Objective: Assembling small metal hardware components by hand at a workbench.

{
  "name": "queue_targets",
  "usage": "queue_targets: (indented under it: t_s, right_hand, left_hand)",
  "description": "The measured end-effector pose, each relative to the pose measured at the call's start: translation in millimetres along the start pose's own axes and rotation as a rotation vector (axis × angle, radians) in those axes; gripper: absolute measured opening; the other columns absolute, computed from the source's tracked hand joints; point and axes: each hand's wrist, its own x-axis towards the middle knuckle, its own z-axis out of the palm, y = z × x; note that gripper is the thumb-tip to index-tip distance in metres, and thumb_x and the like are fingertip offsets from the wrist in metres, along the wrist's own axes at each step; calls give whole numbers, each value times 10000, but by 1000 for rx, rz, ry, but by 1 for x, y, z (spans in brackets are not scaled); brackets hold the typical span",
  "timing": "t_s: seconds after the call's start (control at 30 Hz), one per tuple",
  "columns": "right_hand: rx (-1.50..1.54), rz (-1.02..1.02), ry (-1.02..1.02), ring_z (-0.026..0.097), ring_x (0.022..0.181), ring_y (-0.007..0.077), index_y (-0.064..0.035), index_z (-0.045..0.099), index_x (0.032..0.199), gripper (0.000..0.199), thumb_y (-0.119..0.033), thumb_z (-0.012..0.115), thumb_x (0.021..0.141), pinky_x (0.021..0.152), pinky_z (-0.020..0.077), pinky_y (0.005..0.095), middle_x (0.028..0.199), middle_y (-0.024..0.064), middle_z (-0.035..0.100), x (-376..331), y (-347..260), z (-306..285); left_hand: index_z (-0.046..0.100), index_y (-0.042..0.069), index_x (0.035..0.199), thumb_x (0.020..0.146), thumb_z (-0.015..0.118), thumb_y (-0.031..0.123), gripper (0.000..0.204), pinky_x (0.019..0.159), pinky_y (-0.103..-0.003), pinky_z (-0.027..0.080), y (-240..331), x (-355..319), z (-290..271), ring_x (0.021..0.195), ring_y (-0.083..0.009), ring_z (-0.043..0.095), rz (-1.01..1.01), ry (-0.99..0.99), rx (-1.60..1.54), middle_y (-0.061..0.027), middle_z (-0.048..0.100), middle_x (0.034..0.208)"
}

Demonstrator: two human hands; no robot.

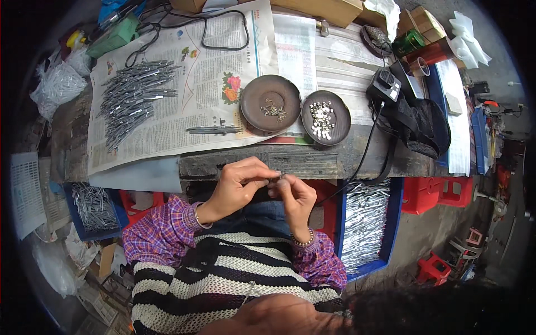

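My left hand (241,183) and my right hand (296,202) meet just off the table's front edge, fingertips nearly touching. Both are closed in a pinch around a small dark piece (277,179), mostly hidden by the fingers and too small to name. Beyond them stands a brown dish (251,114) with small brass-coloured pins. Beside it a smaller brown dish (341,131) holds small shiny silver pieces. A few slim grey metal parts (214,129) lie on the newspaper (167,148) left of the dishes. Farther left is a large heap of similar slim parts (134,97).
Blue trays of metal parts flank me, one at left (111,232) and one at right (384,259). A black device (385,84) with a cable stands on the table (257,162), near a black bag (421,131). Red plastic stools (420,195) stand at right.
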Motion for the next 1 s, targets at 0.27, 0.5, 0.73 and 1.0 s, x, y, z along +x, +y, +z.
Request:
queue_targets:
  t_s: [0.27,0.5,0.73,1.0]
  right_hand:
    - [-47,-36,5,621,633,102,76,633,857,64,43,608,808,567,492,199,761,71,642,6,3,-3]
    - [-137,-72,-20,599,598,97,76,647,835,56,43,617,801,542,472,196,725,62,631,6,-3,-1]
    - [107,41,90,583,601,99,67,646,871,77,29,594,830,558,473,207,721,56,630,5,0,-4]
    - [215,35,141,579,647,99,42,604,976,125,3,571,861,610,471,213,815,68,631,11,4,-16]
  left_hand:
    - [659,-3,935,763,583,-78,202,648,-256,473,2,2,2,738,-165,611,-51,25,1,-89,616,806]
    - [655,-25,943,762,557,-111,223,625,-216,428,-1,0,0,743,-128,555,-24,-14,10,-80,592,846]
    - [655,-23,941,763,563,-101,216,645,-230,439,-1,0,3,752,-147,567,-10,-9,29,-86,602,853]
    - [616,-22,931,762,565,-65,182,658,-244,454,11,-2,5,746,-160,581,-183,-14,70,-83,605,856]
